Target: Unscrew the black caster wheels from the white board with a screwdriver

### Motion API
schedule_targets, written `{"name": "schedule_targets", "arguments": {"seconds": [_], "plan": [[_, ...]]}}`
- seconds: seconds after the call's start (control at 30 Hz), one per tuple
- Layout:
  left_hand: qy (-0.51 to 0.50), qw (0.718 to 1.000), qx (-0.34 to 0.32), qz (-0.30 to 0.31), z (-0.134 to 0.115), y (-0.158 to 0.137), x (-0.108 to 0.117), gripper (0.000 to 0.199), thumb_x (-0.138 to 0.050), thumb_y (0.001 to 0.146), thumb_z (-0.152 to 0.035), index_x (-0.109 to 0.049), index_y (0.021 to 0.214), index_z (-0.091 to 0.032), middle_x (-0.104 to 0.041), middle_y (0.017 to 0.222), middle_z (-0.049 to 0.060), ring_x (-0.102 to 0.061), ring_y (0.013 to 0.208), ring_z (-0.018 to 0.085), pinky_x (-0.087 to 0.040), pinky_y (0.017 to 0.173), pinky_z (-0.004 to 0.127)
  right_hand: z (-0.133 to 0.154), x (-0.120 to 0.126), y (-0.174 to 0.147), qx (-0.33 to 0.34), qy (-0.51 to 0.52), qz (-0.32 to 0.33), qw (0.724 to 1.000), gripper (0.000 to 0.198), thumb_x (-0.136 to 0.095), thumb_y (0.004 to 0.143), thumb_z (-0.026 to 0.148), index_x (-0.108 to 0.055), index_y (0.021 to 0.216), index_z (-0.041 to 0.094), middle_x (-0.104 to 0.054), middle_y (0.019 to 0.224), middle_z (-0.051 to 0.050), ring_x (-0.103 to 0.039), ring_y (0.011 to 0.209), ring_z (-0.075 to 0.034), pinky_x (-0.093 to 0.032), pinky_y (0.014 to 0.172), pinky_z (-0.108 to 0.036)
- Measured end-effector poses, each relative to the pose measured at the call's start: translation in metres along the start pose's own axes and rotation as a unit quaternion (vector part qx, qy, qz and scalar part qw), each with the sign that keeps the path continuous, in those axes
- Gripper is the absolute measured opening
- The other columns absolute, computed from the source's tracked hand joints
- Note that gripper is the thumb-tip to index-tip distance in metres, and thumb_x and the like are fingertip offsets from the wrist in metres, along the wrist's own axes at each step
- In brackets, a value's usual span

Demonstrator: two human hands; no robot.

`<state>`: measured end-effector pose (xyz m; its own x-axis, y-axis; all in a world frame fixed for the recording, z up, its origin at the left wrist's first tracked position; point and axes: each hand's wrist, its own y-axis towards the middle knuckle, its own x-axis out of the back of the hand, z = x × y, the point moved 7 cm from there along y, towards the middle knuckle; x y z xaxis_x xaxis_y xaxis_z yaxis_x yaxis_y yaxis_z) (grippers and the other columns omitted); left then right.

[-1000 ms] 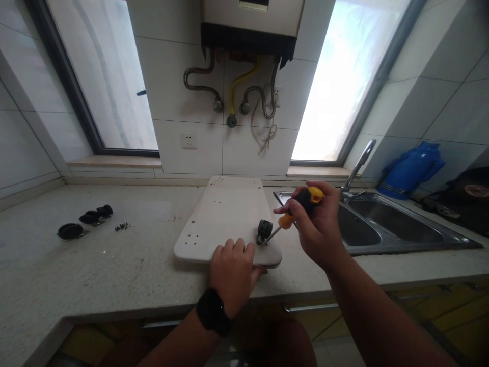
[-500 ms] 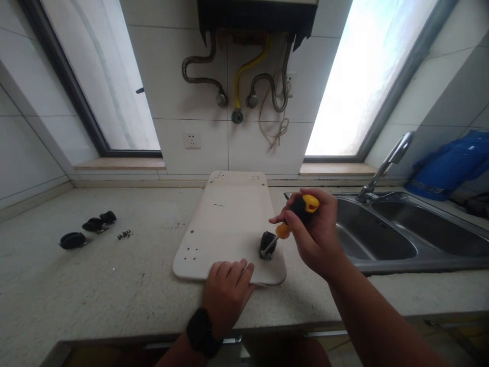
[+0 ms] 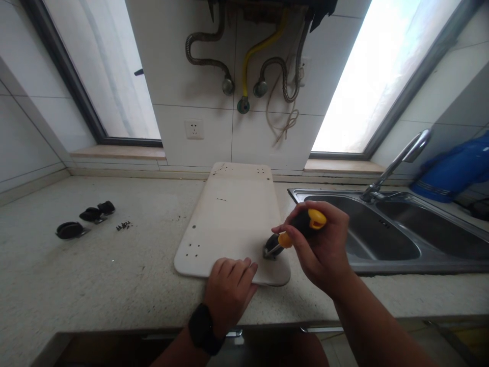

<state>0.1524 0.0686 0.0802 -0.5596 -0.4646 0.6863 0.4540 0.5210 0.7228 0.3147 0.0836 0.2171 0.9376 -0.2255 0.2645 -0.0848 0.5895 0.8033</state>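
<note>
Yellow-and-black screwdriver (image 3: 301, 224) wrapped in our right hand (image 3: 326, 245), we seem busy with screw work at the caster (image 3: 272, 242) between our hands, left hand (image 3: 229, 283) clasping the board's (image 3: 237, 220) near edge; the next move likely calls for a well-seated tip.

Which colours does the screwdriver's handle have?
The screwdriver handle is black and yellow-orange, seen best in the head view.

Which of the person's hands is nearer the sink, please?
The right hand, holding a screwdriver near the left end of the sink; the left hand rests on the near edge of the board, farther left.
</note>
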Motion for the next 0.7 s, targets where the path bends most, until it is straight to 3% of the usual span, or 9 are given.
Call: {"name": "schedule_targets", "arguments": {"seconds": [0.2, 0.37, 0.57, 0.7], "plan": [[-0.006, 1.0, 0.008, 0.007, 0.001, -0.002, 0.0, 0.041, -0.082, 0.084, -0.02, -0.067, 0.122, -0.017, -0.076, 0.115, 0.007, -0.063, 0.094, 0.027, -0.048, 0.082, 0.046, 0.009, 0.004, 0.006, 0.011, -0.117, -0.044, 0.992, 0.041, -0.078, 0.084, 0.013, -0.053, 0.115, 0.023, -0.059, 0.089, 0.0, -0.064, 0.067, -0.018, -0.058, 0.063, -0.04], [-0.013, 1.0, 0.011, 0.002, 0.002, -0.003, 0.001, 0.039, -0.083, 0.085, -0.022, -0.068, 0.121, -0.017, -0.075, 0.111, 0.007, -0.063, 0.093, 0.026, -0.048, 0.08, 0.045, 0.023, -0.002, 0.013, 0.054, -0.207, -0.054, 0.975, 0.034, -0.082, 0.08, 0.017, -0.055, 0.101, 0.022, -0.059, 0.083, -0.001, -0.063, 0.07, -0.02, -0.056, 0.068, -0.041], [-0.018, 1.0, 0.012, 0.002, 0.003, -0.004, 0.002, 0.035, -0.079, 0.089, -0.024, -0.068, 0.121, -0.018, -0.075, 0.111, 0.007, -0.063, 0.095, 0.026, -0.05, 0.081, 0.046, 0.035, -0.008, 0.008, 0.133, -0.293, -0.104, 0.941, 0.056, -0.084, 0.083, 0.026, -0.045, 0.122, 0.025, -0.053, 0.102, -0.004, -0.06, 0.08, -0.02, -0.055, 0.071, -0.039], [-0.02, 1.0, 0.013, 0.001, 0.003, -0.004, 0.003, 0.032, -0.077, 0.09, -0.022, -0.068, 0.12, -0.017, -0.076, 0.112, 0.008, -0.064, 0.094, 0.026, -0.05, 0.081, 0.046, 0.035, -0.011, 0.005, 0.085, -0.3, -0.065, 0.948, 0.053, -0.066, 0.092, 0.022, -0.036, 0.136, 0.026, -0.051, 0.113, -0.01, -0.061, 0.089, -0.025, -0.055, 0.077, -0.045]]}}
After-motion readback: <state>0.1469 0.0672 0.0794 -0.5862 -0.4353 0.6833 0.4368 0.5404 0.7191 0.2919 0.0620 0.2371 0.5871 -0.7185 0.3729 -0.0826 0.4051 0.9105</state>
